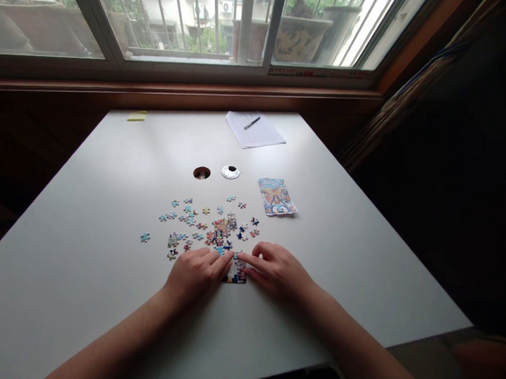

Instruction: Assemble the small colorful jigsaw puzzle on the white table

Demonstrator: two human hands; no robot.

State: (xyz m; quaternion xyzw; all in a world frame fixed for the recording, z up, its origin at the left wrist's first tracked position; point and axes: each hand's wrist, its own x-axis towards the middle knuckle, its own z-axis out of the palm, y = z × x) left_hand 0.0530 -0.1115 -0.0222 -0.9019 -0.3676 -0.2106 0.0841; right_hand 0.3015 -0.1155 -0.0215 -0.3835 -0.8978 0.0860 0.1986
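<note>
Both hands meet over a small, partly joined group of jigsaw pieces (241, 277) on the white table. My left hand (198, 268) is closed, its fingertips together at a puzzle piece (236, 256) on the group's upper edge. From the other side, my right hand (278, 267) touches the same piece with its index finger, the other fingers bent in beside the group. The fingers partly cover the piece. Just beyond lies another joined section (221, 231) in orange and dark colours. Loose blue pieces (187, 219) are scattered to its left.
A colourful picture sheet (277, 197) lies to the right of the pieces. Farther back are a round hole (202, 173) in the tabletop, a silver round cover (231, 172), printed papers (256, 134) with a pen (252, 123), and yellow sticky notes (137, 116). A window stands behind the table.
</note>
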